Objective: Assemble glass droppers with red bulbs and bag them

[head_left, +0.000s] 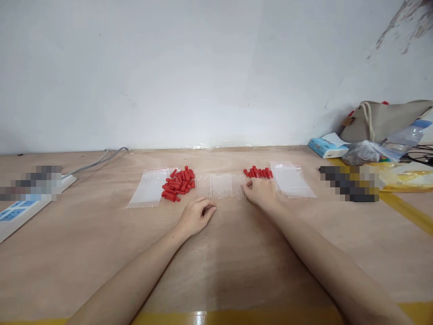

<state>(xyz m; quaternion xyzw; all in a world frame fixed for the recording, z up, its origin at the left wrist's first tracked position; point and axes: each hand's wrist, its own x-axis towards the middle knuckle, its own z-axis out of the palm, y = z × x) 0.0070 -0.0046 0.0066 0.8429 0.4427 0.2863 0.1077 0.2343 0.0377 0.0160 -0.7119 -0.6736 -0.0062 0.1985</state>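
Several thin clear tubes (221,186) lie side by side in a row at the middle of the table. My right hand (260,190) is at the row's right end, fingers pinched on a clear tube that they partly hide. Just beyond it lies a group of red rubber bulbs (257,172), some apparently fitted on clear tubes. A heap of loose red rubber bulbs (178,184) sits at the row's left end. My left hand (198,215) rests on the table in front of the row, fingers curled in toward the thumb, nothing visible in them.
Zip bags lie flat on both sides, a left bag (145,189) and a right bag (292,180). A white power strip (37,205) is at far left. To the right are a blurred dark object (350,183), a blue tissue pack (327,147) and a grey bag (389,122). A wall stands behind.
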